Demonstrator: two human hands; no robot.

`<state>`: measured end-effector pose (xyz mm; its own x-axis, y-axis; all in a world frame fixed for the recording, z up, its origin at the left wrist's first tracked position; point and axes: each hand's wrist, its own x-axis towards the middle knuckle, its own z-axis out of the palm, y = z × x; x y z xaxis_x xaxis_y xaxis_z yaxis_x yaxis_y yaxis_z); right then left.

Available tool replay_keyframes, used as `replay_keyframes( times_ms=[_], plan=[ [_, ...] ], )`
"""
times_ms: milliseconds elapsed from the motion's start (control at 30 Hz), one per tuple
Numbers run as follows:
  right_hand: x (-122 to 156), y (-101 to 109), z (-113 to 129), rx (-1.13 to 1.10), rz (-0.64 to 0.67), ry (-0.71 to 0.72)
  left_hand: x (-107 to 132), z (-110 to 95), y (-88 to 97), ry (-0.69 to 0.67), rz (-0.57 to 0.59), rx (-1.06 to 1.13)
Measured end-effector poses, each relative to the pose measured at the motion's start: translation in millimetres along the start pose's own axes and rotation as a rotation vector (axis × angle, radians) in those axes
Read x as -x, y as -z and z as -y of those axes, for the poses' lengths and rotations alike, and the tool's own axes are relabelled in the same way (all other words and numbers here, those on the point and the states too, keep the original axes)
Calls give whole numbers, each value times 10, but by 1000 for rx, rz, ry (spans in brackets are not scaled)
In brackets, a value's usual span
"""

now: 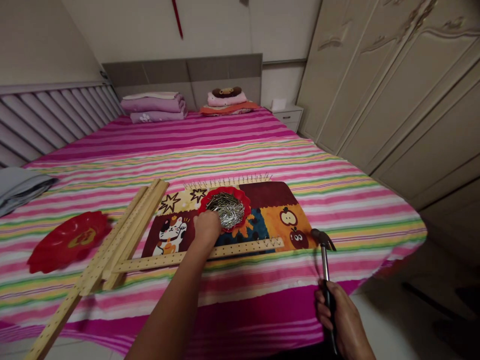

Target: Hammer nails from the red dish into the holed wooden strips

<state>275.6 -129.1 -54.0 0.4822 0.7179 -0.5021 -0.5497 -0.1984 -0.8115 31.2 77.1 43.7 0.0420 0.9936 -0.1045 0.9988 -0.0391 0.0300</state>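
My left hand [208, 227] is down at the red, scalloped plastic bowl [247, 206], over its heap of loose silvery nails [229, 212]; my fingertips are hidden, so I cannot tell whether they have pinched any. To the right of the bowl and closer to me, my right hand [339, 307] has its fingers wrapped round the black grip of a dark-headed, silver-shafted claw hammer [325, 262]. Under the bowl lies a colourful patchwork-printed mat [262, 192]. On my side of the bowl is a pale, hole-drilled wooden strip [232, 249], a few nails standing near its right end. Beyond the bowl runs a row of standing nails [228, 181]. Left of the bowl lie more pale wooden strips [148, 215], then a red, wavy-edged plastic plate [69, 240].
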Motion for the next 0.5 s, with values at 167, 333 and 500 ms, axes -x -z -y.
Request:
replay_keyframes(
  times_ms=[167,333,500],
  plan=[
    [-6,17,-11,-3,9,-6,-1,142,25,0,-71,172],
    [-27,32,-26,13,5,1,34,243,19,53,-126,652],
    [-44,22,-23,-5,16,-15,199,198,-20,58,34,1348]
  ],
)
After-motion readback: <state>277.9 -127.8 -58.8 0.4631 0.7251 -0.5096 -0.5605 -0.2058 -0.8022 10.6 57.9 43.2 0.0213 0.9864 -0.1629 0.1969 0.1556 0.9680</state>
